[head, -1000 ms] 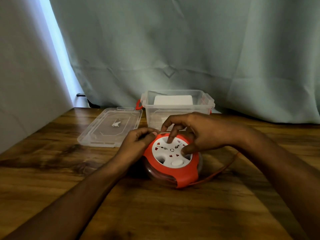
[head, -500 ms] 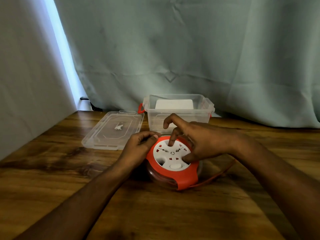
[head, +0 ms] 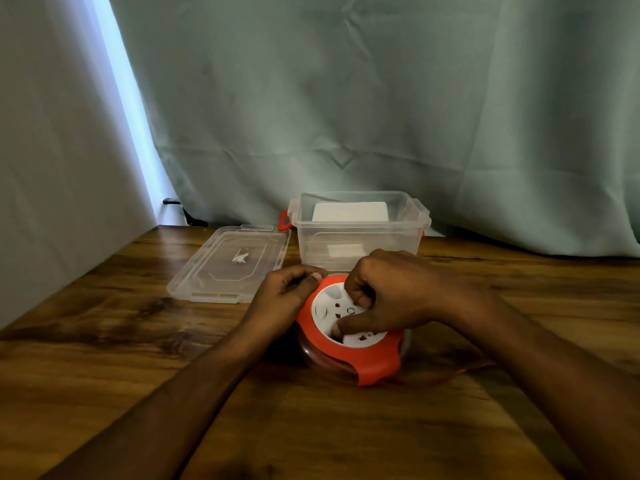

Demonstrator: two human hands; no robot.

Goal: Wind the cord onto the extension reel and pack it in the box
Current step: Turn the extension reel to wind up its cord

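A: Start with our right hand (head: 391, 292). A second ago its forefinger stood on the far side of the white socket face (head: 346, 313); now the whole hand has swung round, fingers curled, thumb pressed into a recess at the near edge and fingertips dug in at the far rim. We read that as most of a turn of the winding disc.

B: And our left hand (head: 287, 292)?

A: It has not shifted. Its fingers are bent round the far-left rim of the orange extension reel (head: 349, 355), thumb on top, bracing the housing so only the inner face rotates.

B: Where does that leave the cord (head: 467, 370)?

A: A thin red length lies on the wooden table (head: 104, 341), running from under the reel's near-right edge and out beneath our right forearm. Less of it shows than a second ago, though the arm hides part of it, so we cannot say how much is left. Red coils show faintly through the clear lower shell.

B: So the winding is working.

A: We judge so, but it is not finished while cord is out. The reel sits just in front of the clear box (head: 360, 237), which stands open with something white inside. Its lid (head: 228, 265) lies flat to the left, near our left hand. Packing has not begun.
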